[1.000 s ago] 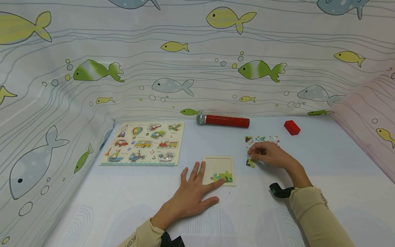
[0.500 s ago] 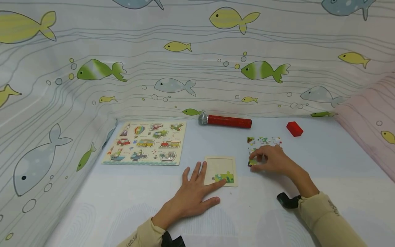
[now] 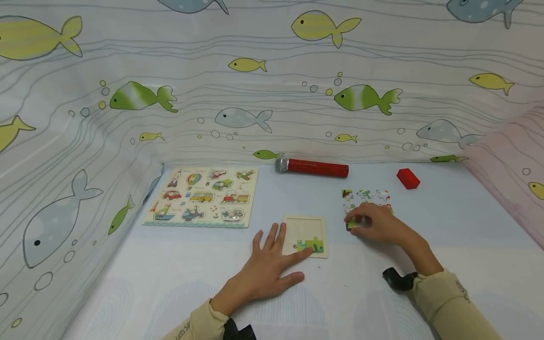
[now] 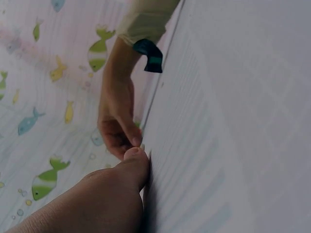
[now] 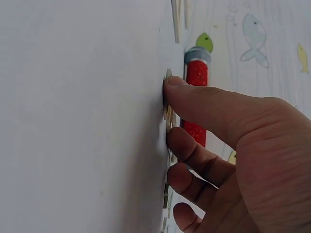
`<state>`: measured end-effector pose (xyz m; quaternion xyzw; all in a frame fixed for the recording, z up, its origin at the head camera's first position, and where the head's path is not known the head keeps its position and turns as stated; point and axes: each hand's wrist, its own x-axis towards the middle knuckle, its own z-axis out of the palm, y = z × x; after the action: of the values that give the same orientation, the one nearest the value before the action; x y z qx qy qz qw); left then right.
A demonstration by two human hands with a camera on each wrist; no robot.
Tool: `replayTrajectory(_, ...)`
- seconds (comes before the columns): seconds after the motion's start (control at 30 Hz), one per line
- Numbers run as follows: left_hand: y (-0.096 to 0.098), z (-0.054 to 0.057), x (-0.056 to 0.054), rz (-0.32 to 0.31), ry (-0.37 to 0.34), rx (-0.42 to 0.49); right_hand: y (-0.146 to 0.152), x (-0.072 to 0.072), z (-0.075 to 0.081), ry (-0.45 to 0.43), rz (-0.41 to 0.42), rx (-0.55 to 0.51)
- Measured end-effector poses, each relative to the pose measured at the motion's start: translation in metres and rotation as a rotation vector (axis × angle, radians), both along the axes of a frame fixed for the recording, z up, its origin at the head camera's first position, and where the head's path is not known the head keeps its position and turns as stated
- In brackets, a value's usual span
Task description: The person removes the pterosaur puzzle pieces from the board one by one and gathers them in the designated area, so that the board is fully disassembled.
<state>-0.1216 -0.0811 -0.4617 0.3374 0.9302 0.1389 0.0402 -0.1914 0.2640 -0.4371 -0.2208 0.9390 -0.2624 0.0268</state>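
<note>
My left hand (image 3: 263, 271) lies flat on the table with fingers spread. Its index fingertip touches green joined puzzle pieces (image 3: 315, 244) in the lower part of a shallow cream puzzle tray (image 3: 293, 226), and other fingertips reach the tray's left edge. To the right, my right hand (image 3: 378, 224) pinches a green puzzle piece (image 3: 350, 225) between thumb and index finger. In the right wrist view, this thin piece (image 5: 168, 110) shows edge-on, low at the table surface. Several more loose puzzle pieces (image 3: 365, 193) lie just beyond the right hand, partly hidden by it.
A vehicle picture puzzle board (image 3: 201, 196) lies at the left. At the back are a red microphone (image 3: 316, 167) with a silver head and a red block (image 3: 408, 178). A fish-printed cloth (image 3: 242, 89) rises behind the table.
My right hand has come down and nearer onto the green piece, which its thumb and index finger now span. The left hand has stayed on the tray. The head view has shifted slightly.
</note>
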Motion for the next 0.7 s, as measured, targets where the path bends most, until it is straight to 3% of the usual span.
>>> replayTrajectory(0.4,0.001,0.005,0.000,-0.009,-0.007,0.002,-0.010,0.003,0.007,0.015,0.002,-0.074)
replayTrajectory(0.53,0.001,0.004,0.000,-0.008,-0.012,-0.008,-0.030,0.006,0.008,-0.001,0.075,-0.124)
replayTrajectory(0.7,0.000,0.003,0.000,-0.018,0.002,-0.006,-0.060,0.012,0.005,-0.005,0.194,-0.106)
